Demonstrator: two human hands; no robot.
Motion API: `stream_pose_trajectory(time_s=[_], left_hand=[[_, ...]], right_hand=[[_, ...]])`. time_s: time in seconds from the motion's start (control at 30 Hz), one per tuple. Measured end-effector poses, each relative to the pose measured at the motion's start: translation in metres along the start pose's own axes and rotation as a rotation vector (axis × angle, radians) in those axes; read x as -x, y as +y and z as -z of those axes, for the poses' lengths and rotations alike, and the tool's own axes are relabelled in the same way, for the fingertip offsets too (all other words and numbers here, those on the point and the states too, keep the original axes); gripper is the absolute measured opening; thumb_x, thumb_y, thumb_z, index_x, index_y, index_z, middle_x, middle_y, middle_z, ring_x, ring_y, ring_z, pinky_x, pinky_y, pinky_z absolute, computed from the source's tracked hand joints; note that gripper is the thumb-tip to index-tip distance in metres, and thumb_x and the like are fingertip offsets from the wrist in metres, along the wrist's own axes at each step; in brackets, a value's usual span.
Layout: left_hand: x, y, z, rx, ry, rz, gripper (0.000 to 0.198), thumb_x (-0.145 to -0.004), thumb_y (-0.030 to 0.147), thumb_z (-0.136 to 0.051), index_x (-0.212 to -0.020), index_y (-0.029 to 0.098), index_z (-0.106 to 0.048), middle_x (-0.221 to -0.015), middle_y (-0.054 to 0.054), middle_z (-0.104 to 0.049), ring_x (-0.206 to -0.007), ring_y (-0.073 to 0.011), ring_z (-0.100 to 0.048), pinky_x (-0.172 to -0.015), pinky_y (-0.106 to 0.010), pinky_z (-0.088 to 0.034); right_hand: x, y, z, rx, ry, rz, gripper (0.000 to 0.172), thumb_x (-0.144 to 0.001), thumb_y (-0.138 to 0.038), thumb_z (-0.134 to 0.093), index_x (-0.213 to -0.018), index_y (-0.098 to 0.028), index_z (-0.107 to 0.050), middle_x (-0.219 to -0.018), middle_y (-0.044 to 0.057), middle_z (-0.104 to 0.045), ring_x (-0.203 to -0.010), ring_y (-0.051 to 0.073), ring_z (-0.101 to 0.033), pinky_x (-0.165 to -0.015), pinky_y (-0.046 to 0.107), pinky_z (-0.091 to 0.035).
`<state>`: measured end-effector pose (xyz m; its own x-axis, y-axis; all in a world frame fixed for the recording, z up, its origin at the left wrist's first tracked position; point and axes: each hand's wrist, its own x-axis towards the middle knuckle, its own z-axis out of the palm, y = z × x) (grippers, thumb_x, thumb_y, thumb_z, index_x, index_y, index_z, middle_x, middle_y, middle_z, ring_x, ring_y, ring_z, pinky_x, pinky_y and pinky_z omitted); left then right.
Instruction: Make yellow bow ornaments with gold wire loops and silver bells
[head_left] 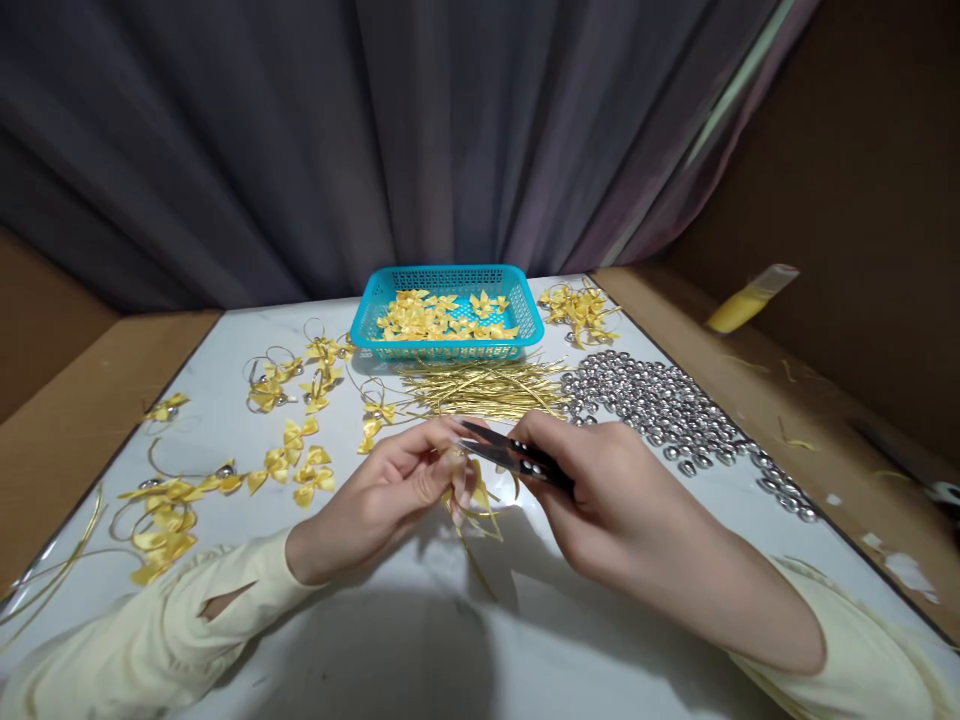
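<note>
My left hand (409, 475) pinches a yellow ribbon bow (480, 492) with gold cord ends hanging down from it. Much of the bow is hidden behind my fingers. In my right hand (600, 490) is a pair of small black-handled scissors (517, 456), gripped closed around the handles. The scissor blades point left and reach my left fingertips, just above the bow. Whether the blades touch the cord I cannot tell. Beyond both hands lies a pile of gold cords (487, 388).
A blue basket (448, 352) holding yellow bows stands at the back. Many silver bells (660, 400) spread over the right side. Yellow bows with cords (169, 520) lie on the left, more bows (577, 305) at back right. A clear tube with yellow contents (750, 300) is at the right.
</note>
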<state>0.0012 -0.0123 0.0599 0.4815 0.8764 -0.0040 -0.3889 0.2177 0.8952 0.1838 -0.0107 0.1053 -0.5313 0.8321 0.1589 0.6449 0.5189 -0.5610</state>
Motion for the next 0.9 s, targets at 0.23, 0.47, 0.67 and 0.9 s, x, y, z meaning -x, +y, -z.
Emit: stream_pose_trajectory(time_s=[0.23, 0.47, 0.67, 0.9], left_hand=[[-0.002, 0.0, 0.003, 0.005, -0.006, -0.001, 0.014, -0.077, 0.031, -0.066, -0.077, 0.017, -0.065, -0.056, 0.002, -0.056, -0.056, -0.0098, -0.051, -0.062, -0.023, -0.042], [-0.002, 0.001, 0.009, -0.132, 0.023, -0.019, 0.022, -0.074, 0.036, -0.068, -0.062, 0.018, -0.066, -0.057, 0.0, -0.058, -0.053, -0.0098, -0.049, -0.061, -0.024, -0.042], [0.0, 0.005, 0.012, -0.173, -0.016, 0.006, 0.022, -0.075, 0.038, -0.067, -0.065, 0.019, -0.07, -0.059, -0.002, -0.063, -0.05, -0.0106, -0.05, -0.059, -0.026, -0.042], [0.001, 0.007, 0.014, -0.172, -0.101, -0.063, 0.018, -0.08, 0.032, -0.062, -0.073, 0.018, -0.07, -0.065, -0.002, -0.062, -0.055, -0.0119, -0.059, -0.061, -0.027, -0.047]], right_hand=[[-0.01, -0.002, 0.005, -0.185, -0.143, -0.08, 0.017, -0.072, -0.004, -0.046, -0.062, -0.017, -0.043, -0.053, -0.005, -0.041, -0.048, 0.008, -0.036, -0.045, 0.021, -0.023], [-0.02, 0.002, 0.002, -0.432, -0.26, -0.089, 0.024, -0.085, -0.018, -0.048, -0.062, -0.016, -0.042, -0.057, -0.006, -0.035, -0.052, 0.007, -0.034, -0.047, 0.02, -0.026], [-0.019, 0.002, 0.005, -0.467, -0.338, -0.05, 0.021, -0.087, -0.021, -0.048, -0.068, -0.015, -0.051, -0.06, -0.005, -0.041, -0.055, 0.007, -0.037, -0.048, 0.019, -0.03], [-0.008, 0.0, 0.025, -0.213, -0.089, -0.074, 0.022, -0.086, -0.038, -0.051, -0.087, -0.018, -0.06, -0.072, 0.001, -0.061, -0.06, 0.011, -0.051, -0.051, 0.022, -0.036]])
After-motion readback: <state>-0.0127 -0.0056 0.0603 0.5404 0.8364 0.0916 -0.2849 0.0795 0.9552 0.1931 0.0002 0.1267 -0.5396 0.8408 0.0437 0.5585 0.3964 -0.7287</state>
